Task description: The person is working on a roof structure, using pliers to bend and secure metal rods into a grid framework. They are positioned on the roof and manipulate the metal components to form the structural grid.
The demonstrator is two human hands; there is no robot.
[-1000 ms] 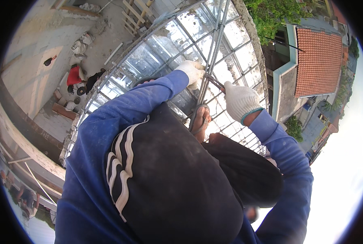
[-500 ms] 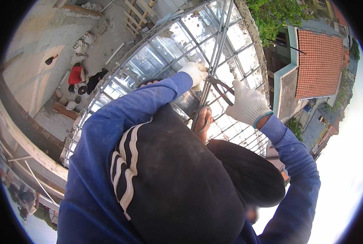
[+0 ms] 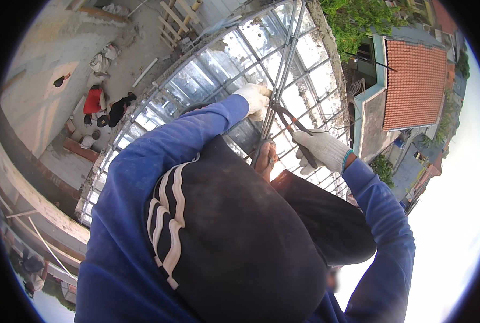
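Observation:
My left hand (image 3: 255, 100), in a white glove, grips a pair of long steel bars (image 3: 284, 59) that run across a rebar grid (image 3: 326, 102). My right hand (image 3: 323, 151), also gloved, holds the dark handles of a pair of pincers (image 3: 293, 126). The pincers' jaws reach toward the bars right beside my left hand. Just below the hands, my bare foot (image 3: 266, 160) rests on the bars. Blue sleeves and dark trousers fill the lower picture.
Shiny formwork panels (image 3: 197, 86) lie under the grid. Far below on the left is a concrete floor with a person in red (image 3: 93, 100) and scattered gear. A wooden ladder (image 3: 178, 16) lies at the top; an orange tiled roof (image 3: 416, 81) is at the right.
My right hand has moved right and down, away from the bars, drawing the pincers' handles with it. My left hand has stayed on the bars.

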